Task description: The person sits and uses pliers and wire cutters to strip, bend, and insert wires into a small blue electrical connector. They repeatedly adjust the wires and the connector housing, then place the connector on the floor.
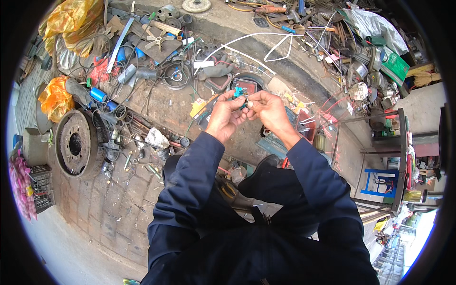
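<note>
At the centre of the head view my left hand (224, 114) grips a small teal part (238, 91) with thumb and fingers. My right hand (267, 109) is closed in a pinch against the same part, its fingertips touching those of my left hand; the exact piece between them is partly hidden. Just beyond them lies a dark round container (251, 77) with a reddish rectangular item (245, 86) in it. A yellow piece (198, 107) lies left of my hands, and red and white wires (306, 121) lie to their right.
Scrap, pipes and cables (128, 71) spread across the ground ahead, with a heap of metal (354, 61) at the upper right. A large rusty wheel (64, 142) stands at left. A metal frame (399, 156) with a blue stand (380, 190) is at right.
</note>
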A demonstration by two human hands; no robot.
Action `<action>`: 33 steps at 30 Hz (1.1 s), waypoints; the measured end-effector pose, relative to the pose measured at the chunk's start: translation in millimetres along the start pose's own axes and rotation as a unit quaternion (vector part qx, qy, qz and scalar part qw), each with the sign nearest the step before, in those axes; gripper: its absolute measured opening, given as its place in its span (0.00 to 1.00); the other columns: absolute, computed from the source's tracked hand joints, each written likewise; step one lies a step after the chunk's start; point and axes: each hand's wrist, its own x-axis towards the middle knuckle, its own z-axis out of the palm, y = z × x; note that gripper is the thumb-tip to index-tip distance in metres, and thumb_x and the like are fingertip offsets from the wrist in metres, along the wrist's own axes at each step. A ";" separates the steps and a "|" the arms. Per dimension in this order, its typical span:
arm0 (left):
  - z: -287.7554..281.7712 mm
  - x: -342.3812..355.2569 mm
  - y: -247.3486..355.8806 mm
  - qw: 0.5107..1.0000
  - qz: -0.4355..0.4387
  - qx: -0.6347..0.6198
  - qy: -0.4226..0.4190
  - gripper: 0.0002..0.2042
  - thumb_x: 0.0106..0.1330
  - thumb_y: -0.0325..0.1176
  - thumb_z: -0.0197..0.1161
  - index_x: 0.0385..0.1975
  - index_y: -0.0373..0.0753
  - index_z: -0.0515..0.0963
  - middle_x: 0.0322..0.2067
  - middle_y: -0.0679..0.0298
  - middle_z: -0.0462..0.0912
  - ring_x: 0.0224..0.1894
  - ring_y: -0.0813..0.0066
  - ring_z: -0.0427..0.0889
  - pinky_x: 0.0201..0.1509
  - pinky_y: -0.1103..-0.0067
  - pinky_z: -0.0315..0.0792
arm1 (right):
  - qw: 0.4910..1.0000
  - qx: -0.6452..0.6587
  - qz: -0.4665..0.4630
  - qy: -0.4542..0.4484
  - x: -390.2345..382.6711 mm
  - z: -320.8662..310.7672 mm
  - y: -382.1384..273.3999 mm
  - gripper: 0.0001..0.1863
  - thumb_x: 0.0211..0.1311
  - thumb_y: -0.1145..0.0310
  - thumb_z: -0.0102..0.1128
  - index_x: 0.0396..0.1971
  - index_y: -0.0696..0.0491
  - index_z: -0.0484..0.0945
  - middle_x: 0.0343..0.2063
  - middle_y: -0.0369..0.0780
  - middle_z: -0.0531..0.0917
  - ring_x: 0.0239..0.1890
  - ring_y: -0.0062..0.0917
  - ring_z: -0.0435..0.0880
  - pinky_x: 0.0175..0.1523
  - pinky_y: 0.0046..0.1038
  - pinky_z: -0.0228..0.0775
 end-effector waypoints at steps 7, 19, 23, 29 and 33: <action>-2.3 2.5 -1.3 1.000 0.005 -0.005 -0.022 0.19 0.70 0.26 0.62 0.58 0.41 0.67 0.41 0.61 0.80 0.36 0.71 0.81 0.44 0.71 0.80 | 0.998 0.067 0.014 0.009 -0.2 2.9 1.5 0.06 0.70 0.76 0.58 0.42 0.63 0.79 0.30 0.42 0.86 0.29 0.22 0.86 0.34 0.26 0.81; 1.9 -2.2 5.5 0.999 -0.013 0.043 -0.028 0.26 0.66 0.28 0.63 0.61 0.41 0.59 0.41 0.59 0.78 0.32 0.73 0.79 0.35 0.75 0.75 | 0.998 -0.016 0.055 -0.023 4.4 -0.7 -5.4 0.08 0.69 0.70 0.62 0.38 0.61 0.81 0.28 0.37 0.85 0.27 0.18 0.84 0.33 0.23 0.79; 7.4 -2.8 1.6 0.997 0.008 0.073 0.025 0.23 0.68 0.30 0.63 0.59 0.42 0.61 0.40 0.60 0.79 0.32 0.72 0.80 0.36 0.75 0.76 | 0.999 -0.043 0.013 0.015 1.6 4.0 -0.8 0.08 0.68 0.71 0.62 0.39 0.61 0.81 0.28 0.37 0.84 0.26 0.16 0.81 0.31 0.21 0.76; 13.4 -5.7 0.8 0.995 0.030 0.084 0.032 0.20 0.70 0.31 0.61 0.58 0.43 0.63 0.39 0.62 0.79 0.32 0.71 0.81 0.37 0.74 0.76 | 0.995 -0.087 -0.021 0.036 1.3 9.3 1.3 0.07 0.65 0.70 0.63 0.34 0.59 0.82 0.25 0.35 0.84 0.25 0.16 0.80 0.30 0.21 0.72; 11.2 -6.6 5.1 0.995 0.021 0.092 0.026 0.18 0.71 0.32 0.59 0.57 0.44 0.64 0.39 0.63 0.79 0.33 0.72 0.81 0.38 0.75 0.75 | 0.996 -0.090 -0.020 0.006 6.0 8.7 -3.1 0.05 0.63 0.73 0.65 0.33 0.59 0.82 0.24 0.35 0.83 0.24 0.16 0.79 0.29 0.22 0.71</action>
